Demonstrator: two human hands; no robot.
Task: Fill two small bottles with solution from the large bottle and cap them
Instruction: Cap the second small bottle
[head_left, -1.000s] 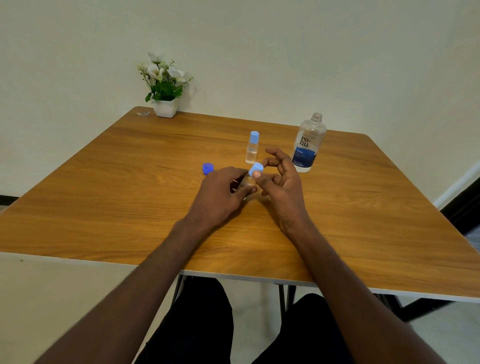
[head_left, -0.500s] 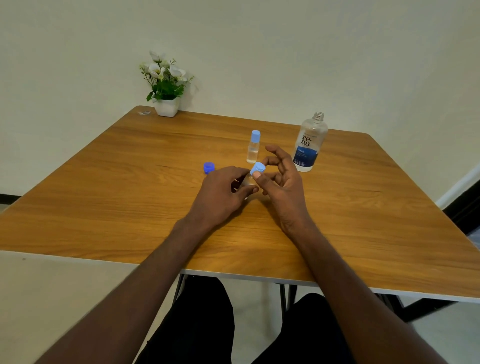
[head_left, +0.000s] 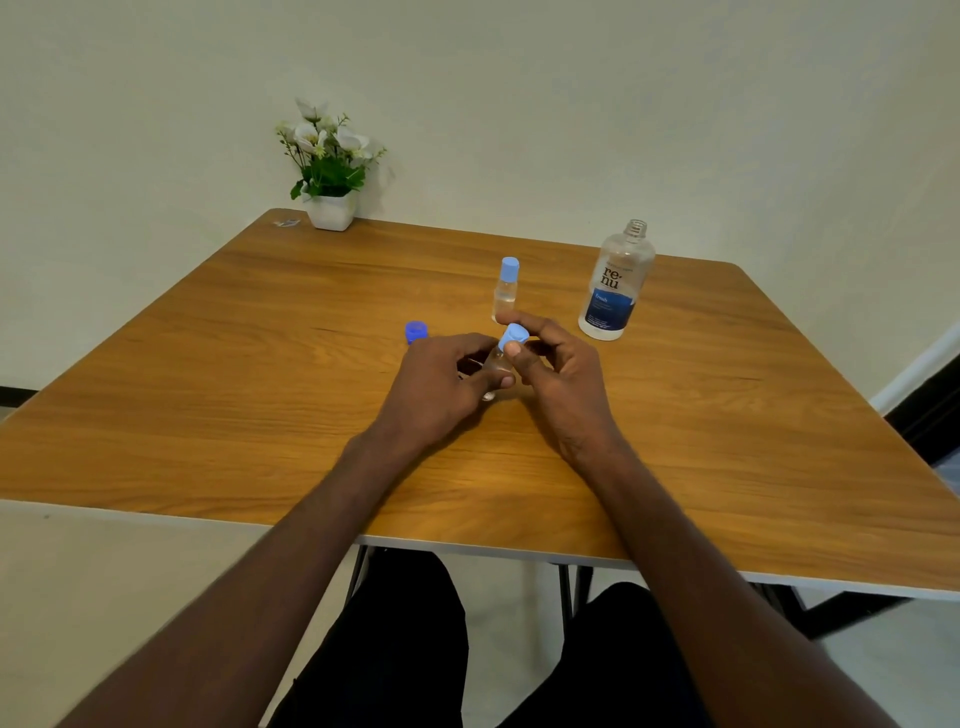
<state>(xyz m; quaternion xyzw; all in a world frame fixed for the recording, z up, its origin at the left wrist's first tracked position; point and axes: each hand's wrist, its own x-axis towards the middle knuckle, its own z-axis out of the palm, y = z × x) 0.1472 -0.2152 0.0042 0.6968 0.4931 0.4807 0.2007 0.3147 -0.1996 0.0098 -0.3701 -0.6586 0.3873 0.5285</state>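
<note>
**Second cap going on, fingers now closed round it**

Right hand (head_left: 558, 371) changed most: its fingers, spread half a second ago, are now curled in, thumb and forefinger pinching the light blue cap (head_left: 513, 338). Left hand (head_left: 441, 382) barely shifted; its fingers and thumb wrap the small clear bottle (head_left: 496, 364), tilted toward the right hand, base just above the table (head_left: 208, 374).

Split grip makes sense: left steadies the body, right turns the cap. Probably threading on; can't tell how far seated.

Other small bottle (head_left: 505, 291) stands capped and upright just behind the hands, liquid visible inside. Large bottle (head_left: 615, 283) stands open-necked to the right, clear plastic, rounded shoulders, blue label. Its likely cap, dark blue cap (head_left: 416, 331), sits near the left hand.

Table is smooth wood-grain laminate. Potted white flowers (head_left: 327, 166) at far corner.
</note>
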